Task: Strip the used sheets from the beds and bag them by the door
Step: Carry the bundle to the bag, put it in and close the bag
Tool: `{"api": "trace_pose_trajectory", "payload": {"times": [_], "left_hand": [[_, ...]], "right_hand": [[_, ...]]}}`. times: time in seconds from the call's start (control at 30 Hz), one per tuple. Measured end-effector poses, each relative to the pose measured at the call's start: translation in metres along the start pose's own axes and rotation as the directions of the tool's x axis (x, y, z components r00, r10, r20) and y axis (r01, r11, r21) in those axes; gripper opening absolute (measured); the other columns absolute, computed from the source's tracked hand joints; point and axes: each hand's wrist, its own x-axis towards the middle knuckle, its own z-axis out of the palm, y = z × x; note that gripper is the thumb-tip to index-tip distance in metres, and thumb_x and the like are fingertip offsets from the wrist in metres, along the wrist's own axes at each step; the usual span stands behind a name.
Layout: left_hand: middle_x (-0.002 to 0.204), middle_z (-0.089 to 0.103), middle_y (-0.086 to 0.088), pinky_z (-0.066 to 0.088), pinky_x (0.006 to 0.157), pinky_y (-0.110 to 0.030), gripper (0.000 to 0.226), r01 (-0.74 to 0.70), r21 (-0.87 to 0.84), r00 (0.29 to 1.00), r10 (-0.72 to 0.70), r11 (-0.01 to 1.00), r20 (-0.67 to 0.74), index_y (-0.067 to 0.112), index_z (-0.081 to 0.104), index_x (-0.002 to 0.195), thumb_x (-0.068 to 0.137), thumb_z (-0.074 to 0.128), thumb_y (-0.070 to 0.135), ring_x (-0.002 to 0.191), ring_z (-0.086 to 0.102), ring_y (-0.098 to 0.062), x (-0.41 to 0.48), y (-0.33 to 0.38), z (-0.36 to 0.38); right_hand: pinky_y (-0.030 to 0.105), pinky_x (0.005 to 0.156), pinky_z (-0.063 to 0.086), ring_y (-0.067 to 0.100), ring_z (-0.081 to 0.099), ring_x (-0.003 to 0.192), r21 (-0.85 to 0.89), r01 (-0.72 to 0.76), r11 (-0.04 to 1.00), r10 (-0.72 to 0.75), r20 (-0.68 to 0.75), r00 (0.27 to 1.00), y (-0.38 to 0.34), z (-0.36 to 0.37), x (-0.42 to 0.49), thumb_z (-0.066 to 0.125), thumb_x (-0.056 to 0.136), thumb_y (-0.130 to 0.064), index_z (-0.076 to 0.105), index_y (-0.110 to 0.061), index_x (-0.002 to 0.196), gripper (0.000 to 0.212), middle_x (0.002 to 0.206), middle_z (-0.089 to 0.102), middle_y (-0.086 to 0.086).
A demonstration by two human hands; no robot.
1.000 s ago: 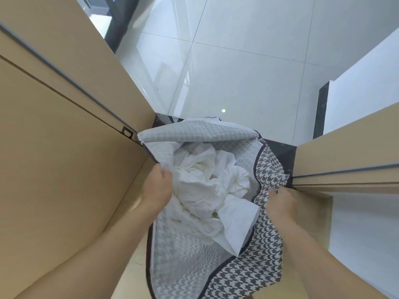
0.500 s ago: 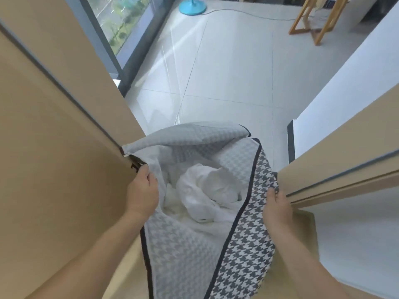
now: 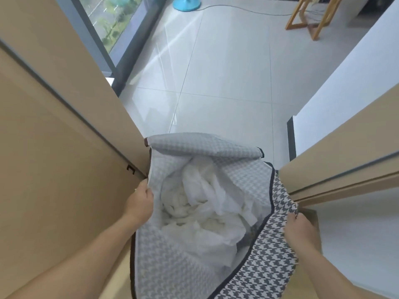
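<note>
A large houndstooth fabric bag [image 3: 267,262] with dark piping hangs open between my hands in a doorway. Crumpled white sheets [image 3: 205,212] fill its inside. My left hand [image 3: 140,203] grips the bag's left rim beside the tan door. On the right, my right hand [image 3: 300,231] pinches the rim near the door frame. The bag's far flap [image 3: 200,144] folds over toward me.
A tan door [image 3: 54,158] stands close on the left and a tan door frame [image 3: 345,160] on the right. Beyond lies a white tiled floor [image 3: 226,72], with a window, a blue fan base [image 3: 186,4] and a wooden stand [image 3: 311,20] at the far end.
The view has lifted, showing more of the room beyond. The bag mouth is held wider, and the sheets sit lower inside it. Both hands keep their hold on the rim.
</note>
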Motion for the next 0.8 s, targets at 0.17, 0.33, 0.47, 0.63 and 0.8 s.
{"api": "trace_pose_trajectory", "payload": {"times": [0.17, 0.33, 0.47, 0.63, 0.8], "left_hand": [[0.094, 0.061, -0.010, 0.048, 0.079, -0.044, 0.021, 0.096, 0.031, 0.995, -0.097, 0.995, 0.010, 0.014, 0.050, 0.112, 0.104, 0.031, 0.020, 0.083, 0.058, -0.032, 0.001, -0.004, 0.018], [0.087, 0.059, -0.018, 0.048, 0.081, -0.046, 0.016, 0.190, 0.095, 0.981, -0.192, 0.977, 0.019, 0.005, 0.048, 0.097, 0.098, 0.038, 0.018, 0.077, 0.055, -0.033, 0.000, -0.011, 0.026], [0.085, 0.063, -0.010, 0.049, 0.071, -0.039, 0.015, 0.270, 0.152, 0.958, -0.281, 0.951, 0.058, 0.012, 0.055, 0.093, 0.092, 0.046, 0.024, 0.077, 0.060, -0.028, 0.000, -0.022, 0.032], [0.080, 0.063, -0.005, 0.038, 0.060, -0.032, 0.017, 0.374, 0.154, 0.916, -0.390, 0.914, 0.091, 0.009, 0.060, 0.086, 0.090, 0.056, 0.026, 0.071, 0.058, -0.023, 0.007, -0.028, 0.037], [0.075, 0.058, -0.005, 0.037, 0.062, -0.033, 0.035, 0.450, 0.110, 0.891, -0.454, 0.886, 0.008, 0.007, 0.060, 0.079, 0.091, 0.058, 0.040, 0.071, 0.055, -0.024, 0.020, -0.014, 0.026]], "right_hand": [[0.044, 0.102, 0.039, 0.033, 0.043, 0.127, -0.154, 0.126, 0.980, -0.125, 0.016, 0.992, -0.032, 0.009, 0.010, 0.042, 0.098, -0.032, 0.039, -0.012, 0.143, 0.050, 0.143, 0.044, 0.012], [0.045, 0.113, 0.028, 0.029, 0.026, 0.142, -0.231, 0.313, 0.921, -0.323, -0.007, 0.946, -0.063, 0.018, 0.017, 0.057, 0.092, -0.044, 0.022, -0.011, 0.152, 0.077, 0.157, 0.027, 0.010], [0.047, 0.116, 0.023, 0.028, 0.021, 0.146, -0.292, 0.374, 0.880, -0.402, -0.040, 0.915, -0.090, 0.018, 0.041, 0.057, 0.089, -0.053, 0.026, -0.010, 0.150, 0.081, 0.157, 0.026, 0.011], [0.047, 0.108, 0.034, 0.034, 0.039, 0.134, -0.252, 0.360, 0.898, -0.370, 0.005, 0.929, -0.134, 0.017, 0.075, 0.054, 0.089, -0.057, 0.032, -0.005, 0.143, 0.079, 0.146, 0.041, 0.016], [0.040, 0.083, 0.043, 0.033, 0.057, 0.110, -0.276, 0.368, 0.888, -0.348, 0.122, 0.930, -0.148, 0.018, 0.094, 0.051, 0.094, -0.026, 0.038, -0.010, 0.134, 0.045, 0.129, 0.055, 0.012]]}}
